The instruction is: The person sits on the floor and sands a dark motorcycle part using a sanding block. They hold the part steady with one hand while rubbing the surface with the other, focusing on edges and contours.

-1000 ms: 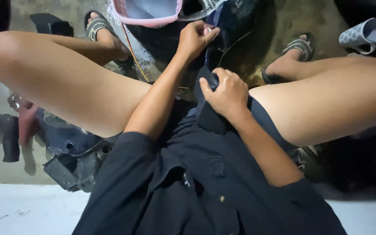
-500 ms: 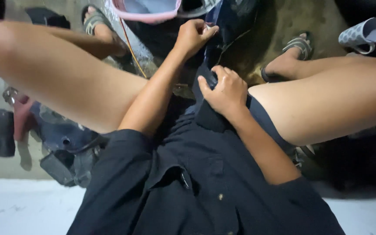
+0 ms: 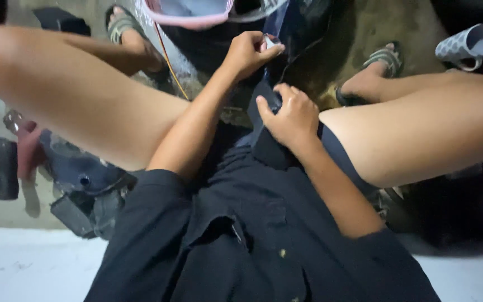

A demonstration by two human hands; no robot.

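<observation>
Hands: two. Left hand (image 3: 248, 53), upper middle of the frame, is fisted around a small pale object (image 3: 269, 42) (kind unclear); right hand (image 3: 289, 117), centre, clamps the dark blue panel (image 3: 286, 33).
Progress: mid-job, I'd judge; panel held, nothing visibly freed.
Count: one pink basin (image 3: 188, 14) at the top, one patterned mug (image 3: 466, 45) upper right, two sandals (image 3: 123, 25).

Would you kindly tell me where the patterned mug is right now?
The mug lies on its side at the head view's top right corner, just beyond the person's right sandal.
</observation>
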